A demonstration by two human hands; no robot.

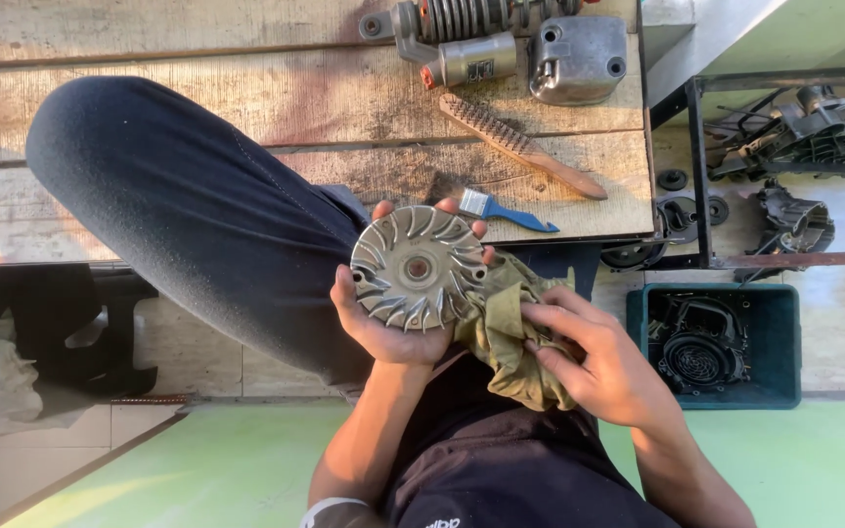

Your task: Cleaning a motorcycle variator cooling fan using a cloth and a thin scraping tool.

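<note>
Fan disc [418,268], frame centre: left hand [383,318] cups it from beneath, right hand [594,362] pinches rag [506,337]; best wiped vane by vane, disc held steady.

The round finned disc of pale grey cast metal [418,268] lying in the left hand [383,323] looks matt and dusty, its vanes catching a dull sheen. The crumpled olive-yellow cloth rag [509,337] under the right hand [603,367] is soft, creased and stained. Beyond the fingers, the worn wooden plank bench [198,29] is rough, bleached and grimy. On it, just past the disc, lie a small blue plastic-handled brush [503,210] and a wooden-handled wire brush [525,149] with dark bristles. Farther off, a smooth grey metal cover [579,59] shines softly.
</note>
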